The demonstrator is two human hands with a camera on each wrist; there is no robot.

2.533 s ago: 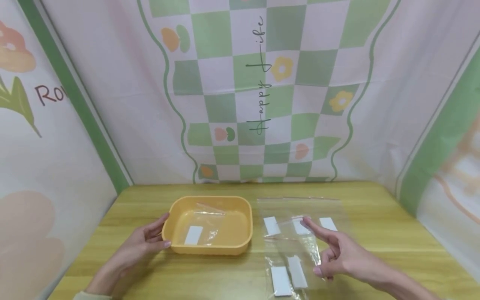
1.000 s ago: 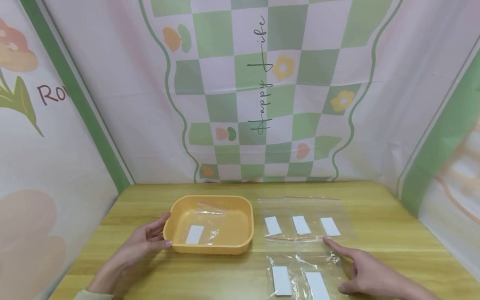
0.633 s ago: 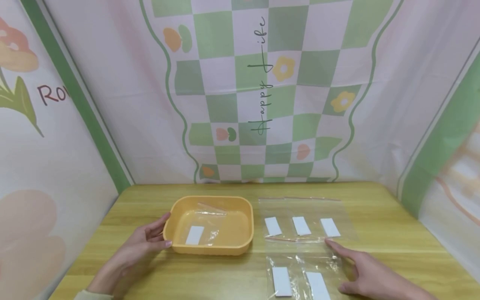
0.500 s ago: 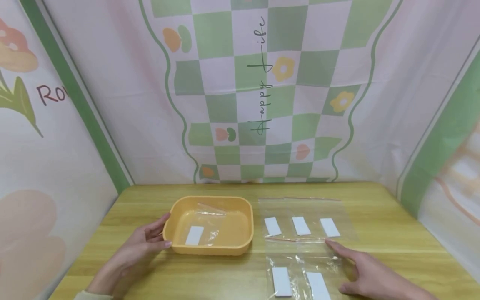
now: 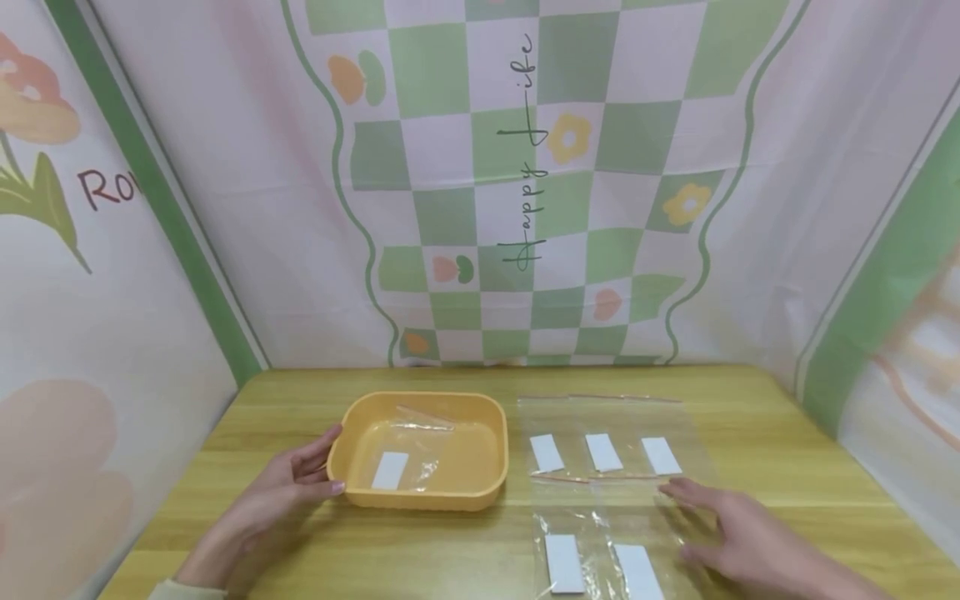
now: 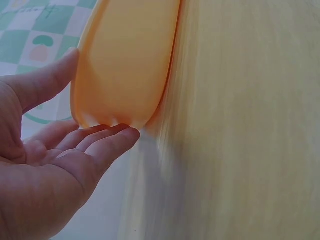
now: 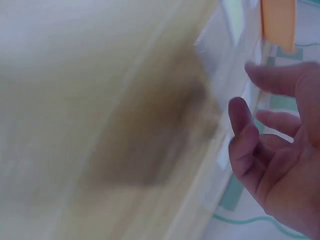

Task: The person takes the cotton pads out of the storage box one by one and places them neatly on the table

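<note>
My left hand (image 5: pixel 281 487) holds the left end of a yellow plastic tray (image 5: pixel 491 492), thumb at the near corner and fingers along the side. Inside the tray lies a clear zip bag (image 5: pixel 415 454) with a white rectangle on it. In the left wrist view, the tray's end (image 6: pixel 122 60) meets the thumb and fingertips. My right hand (image 5: pixel 738 525), blurred, hovers with loosely bent fingers by the top right corner of a front-row zip bag (image 5: pixel 637 518). The right wrist view shows nothing between the fingers of that hand (image 7: pixel 280 160).
Three clear zip bags with white rectangles (image 5: pixel 603 452) lie overlapped in a back row. Left of the front-row bag is another zip bag (image 5: pixel 562 521), also with a white rectangle. The wooden table (image 5: pixel 442 550) runs back to a patterned cloth wall (image 5: pixel 487 208).
My right hand spread the front-row bag rightward beside its neighbour, rested at its top corner, and now lifts slightly right, its fingers off the bag. The left hand and tray stay put.
</note>
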